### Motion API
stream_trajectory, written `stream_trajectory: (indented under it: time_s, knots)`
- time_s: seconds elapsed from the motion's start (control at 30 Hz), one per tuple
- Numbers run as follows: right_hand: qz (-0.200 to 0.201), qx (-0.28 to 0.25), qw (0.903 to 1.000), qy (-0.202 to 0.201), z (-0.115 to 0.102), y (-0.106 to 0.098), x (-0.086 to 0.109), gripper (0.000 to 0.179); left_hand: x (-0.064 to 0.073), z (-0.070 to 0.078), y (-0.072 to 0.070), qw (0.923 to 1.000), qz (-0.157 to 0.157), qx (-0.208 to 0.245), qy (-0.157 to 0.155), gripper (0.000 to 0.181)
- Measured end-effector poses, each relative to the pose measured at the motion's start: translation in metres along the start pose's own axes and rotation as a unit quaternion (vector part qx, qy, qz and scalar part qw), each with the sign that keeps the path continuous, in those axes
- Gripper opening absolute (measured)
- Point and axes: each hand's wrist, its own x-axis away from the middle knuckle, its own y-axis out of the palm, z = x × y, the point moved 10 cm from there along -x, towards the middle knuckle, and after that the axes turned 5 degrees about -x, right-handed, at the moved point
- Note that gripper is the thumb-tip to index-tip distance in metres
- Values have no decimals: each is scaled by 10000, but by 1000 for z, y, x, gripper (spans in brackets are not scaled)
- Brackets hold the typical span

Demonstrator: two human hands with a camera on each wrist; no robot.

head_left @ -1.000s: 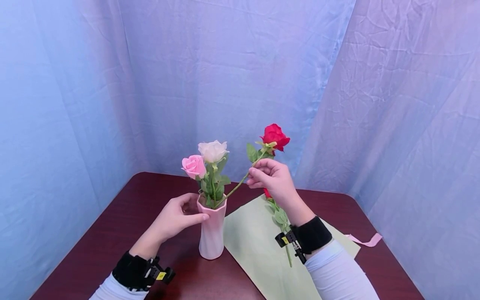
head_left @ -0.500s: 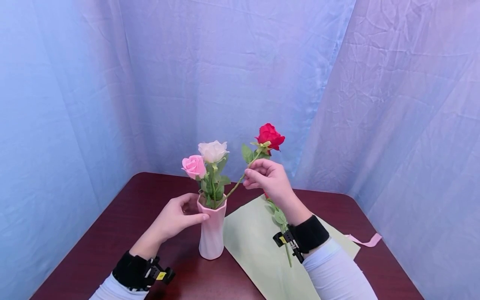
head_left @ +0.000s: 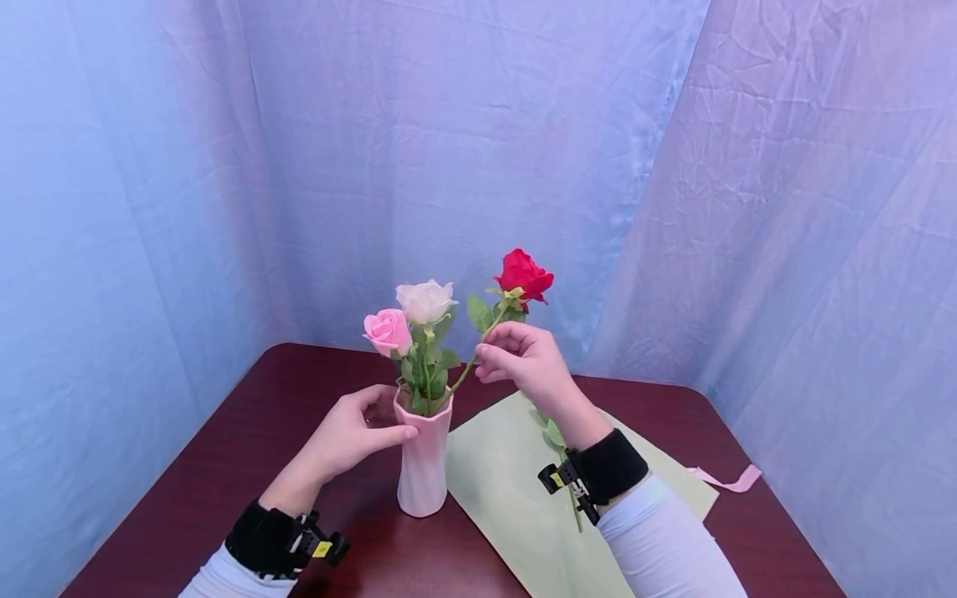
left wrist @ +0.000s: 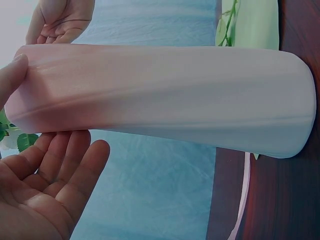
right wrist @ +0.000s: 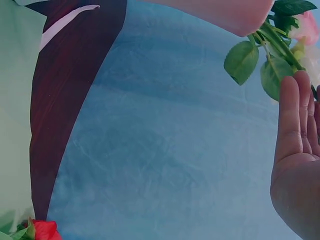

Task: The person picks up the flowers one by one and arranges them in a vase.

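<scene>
A pink-and-white vase point(head_left: 422, 477) stands upright on the table, holding a pink rose point(head_left: 387, 331) and a white rose point(head_left: 426, 301). My left hand point(head_left: 351, 433) grips the vase near its rim, thumb in front and fingers at the far side. In the left wrist view, the vase point(left wrist: 170, 95) lies between the thumb and the fingers point(left wrist: 82, 185). My right hand point(head_left: 532, 365) pinches the stem of a red rose point(head_left: 525, 275) below its leaves. That stem slants down to the left into the vase mouth, its lower end hidden inside.
A pale green sheet point(head_left: 497, 473) lies right of the vase. On it rests another rose stem with leaves point(head_left: 555, 433), partly behind my right wrist; its red bloom point(right wrist: 46, 230) shows in the right wrist view. A pink ribbon point(head_left: 740, 480) lies at the table's right. Curtains surround the table.
My right hand has moved left toward the vase with the red rose, whose bloom shifts left and whose stem stands steeper. My left hand and the vase have stayed put.
</scene>
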Motion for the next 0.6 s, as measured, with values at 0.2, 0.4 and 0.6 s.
stream_trajectory:
  time_s: [0.2,0.4,0.6]
  knots:
    - [-93,35,9999,25,4,5,0,11,0,0,0,10000,1,-27,-8,51]
    - [-166,89,9997,159,8,10,0,13,0,1,0,10000,-20,-4,-6,51]
    - [-228,191,9991,286,15,14,0,12,0,1,1,10000,-29,13,-19,51]
